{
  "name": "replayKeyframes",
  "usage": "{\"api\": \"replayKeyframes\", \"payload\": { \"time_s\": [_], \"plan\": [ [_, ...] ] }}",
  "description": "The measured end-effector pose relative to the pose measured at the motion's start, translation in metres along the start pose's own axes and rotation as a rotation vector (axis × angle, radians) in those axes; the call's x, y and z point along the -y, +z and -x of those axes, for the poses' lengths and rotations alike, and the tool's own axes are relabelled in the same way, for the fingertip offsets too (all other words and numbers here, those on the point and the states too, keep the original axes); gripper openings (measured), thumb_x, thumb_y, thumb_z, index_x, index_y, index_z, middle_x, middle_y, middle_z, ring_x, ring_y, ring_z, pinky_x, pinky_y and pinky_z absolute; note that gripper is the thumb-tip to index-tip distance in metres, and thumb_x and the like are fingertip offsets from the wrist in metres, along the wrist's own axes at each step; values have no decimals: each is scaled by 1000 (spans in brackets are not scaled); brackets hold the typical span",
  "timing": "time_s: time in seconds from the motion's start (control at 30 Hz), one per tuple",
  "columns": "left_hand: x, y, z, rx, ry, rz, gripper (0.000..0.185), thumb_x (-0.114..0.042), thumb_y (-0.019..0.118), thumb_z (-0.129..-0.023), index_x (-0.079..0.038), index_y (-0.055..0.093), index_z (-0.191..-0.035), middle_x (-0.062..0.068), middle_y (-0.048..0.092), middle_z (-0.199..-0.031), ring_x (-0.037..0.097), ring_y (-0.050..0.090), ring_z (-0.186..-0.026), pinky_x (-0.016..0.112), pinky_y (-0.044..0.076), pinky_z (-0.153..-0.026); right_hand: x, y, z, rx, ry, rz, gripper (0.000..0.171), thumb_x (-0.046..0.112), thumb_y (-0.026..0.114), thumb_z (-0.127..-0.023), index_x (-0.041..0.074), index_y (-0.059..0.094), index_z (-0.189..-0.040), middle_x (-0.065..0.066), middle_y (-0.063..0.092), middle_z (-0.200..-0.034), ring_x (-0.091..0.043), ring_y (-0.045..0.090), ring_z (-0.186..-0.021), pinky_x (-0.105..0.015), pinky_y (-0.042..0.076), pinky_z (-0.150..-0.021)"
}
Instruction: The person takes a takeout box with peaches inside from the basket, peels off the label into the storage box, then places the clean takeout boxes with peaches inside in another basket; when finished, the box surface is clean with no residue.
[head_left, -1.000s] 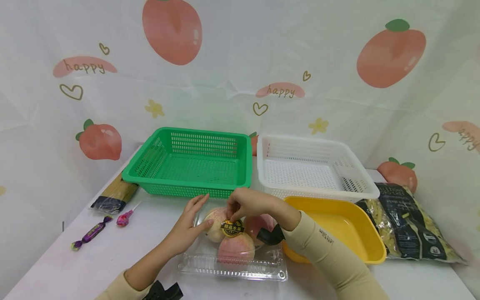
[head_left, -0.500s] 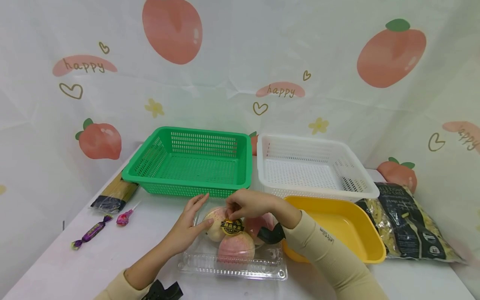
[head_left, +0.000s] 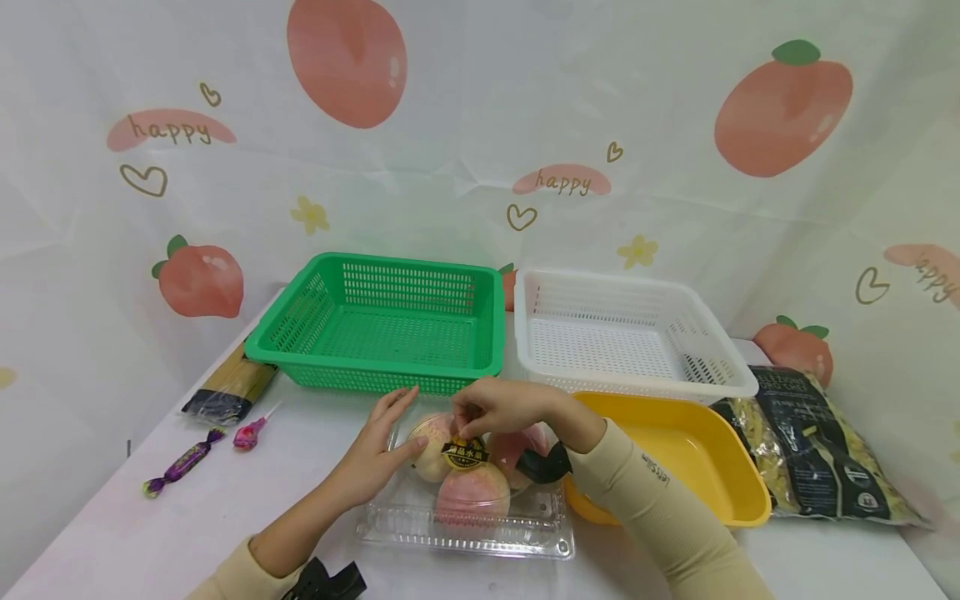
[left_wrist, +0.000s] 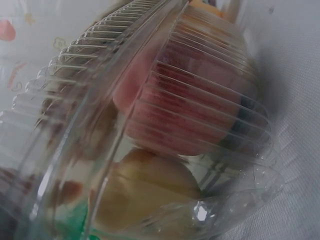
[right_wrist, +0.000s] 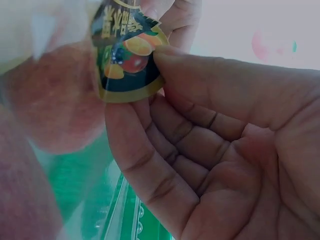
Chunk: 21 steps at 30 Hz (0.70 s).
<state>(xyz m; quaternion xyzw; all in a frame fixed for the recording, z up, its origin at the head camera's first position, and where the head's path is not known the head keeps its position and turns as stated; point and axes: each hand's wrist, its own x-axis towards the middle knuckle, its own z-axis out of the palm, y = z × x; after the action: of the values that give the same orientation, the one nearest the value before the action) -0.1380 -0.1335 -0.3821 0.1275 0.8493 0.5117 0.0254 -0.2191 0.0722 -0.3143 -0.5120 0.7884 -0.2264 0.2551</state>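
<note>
A clear plastic clamshell box point(head_left: 525, 542) lies on the table with several pink and yellow peaches point(head_left: 471, 497) inside. On its lid is a black and gold label point(head_left: 465, 452), printed with fruit. My right hand point(head_left: 510, 406) pinches the label's edge between thumb and index finger; the right wrist view shows the label point(right_wrist: 130, 60) partly raised, with the finger behind it. My left hand point(head_left: 378, 454) rests at the box's left side, fingers extended and thumb over the lid. In the left wrist view, the ribbed box wall point(left_wrist: 200, 85) fills most of the picture and that hand is largely hidden.
A green basket point(head_left: 375, 367) and a white basket point(head_left: 637, 383) stand behind the box. A yellow tub point(head_left: 697, 450) sits to the right, beside a pasta bag point(head_left: 825, 450). Leftward lie a noodle packet point(head_left: 232, 387), a lollipop point(head_left: 249, 435) and a purple-wrapped candy point(head_left: 183, 462).
Both hands keep almost the same places. The label under my right fingers has shifted up slightly and its face looks a little more tilted.
</note>
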Motion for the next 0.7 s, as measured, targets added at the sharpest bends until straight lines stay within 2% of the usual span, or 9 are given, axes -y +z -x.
{"api": "replayKeyframes", "payload": {
  "time_s": [0.3,0.43,0.6,0.7],
  "plan": [
    [1,1,0,-2,-1,6,68,-21,58,-92,-7,21,-148,21,11,-152,46,10,-140,68,16,-105,-2,2,1,-16,8,-57,8,4,59,-90,0,58,-84,-4,61,-80,2,51,-68,-14,47,-66],
    [0,1,0,-3,-2,11,68,-20,58,-92,-6,22,-148,22,11,-152,46,9,-140,68,16,-106,-3,3,2,-38,23,-79,5,2,62,-87,-2,59,-85,-7,63,-82,1,55,-71,-14,50,-68],
    [0,1,0,2,-5,15,68,-20,58,-92,-7,21,-148,22,10,-152,46,9,-140,68,16,-106,-4,3,5,-62,49,-89,16,0,66,-83,-3,64,-99,-10,68,-89,-1,61,-76,-15,52,-72],
    [-1,0,0,4,-5,12,68,-21,58,-93,-7,21,-149,21,10,-152,46,9,-140,68,16,-105,-3,2,7,-73,60,-84,16,1,66,-83,-3,69,-99,-11,71,-90,-1,62,-76,-15,52,-73]
  ]
}}
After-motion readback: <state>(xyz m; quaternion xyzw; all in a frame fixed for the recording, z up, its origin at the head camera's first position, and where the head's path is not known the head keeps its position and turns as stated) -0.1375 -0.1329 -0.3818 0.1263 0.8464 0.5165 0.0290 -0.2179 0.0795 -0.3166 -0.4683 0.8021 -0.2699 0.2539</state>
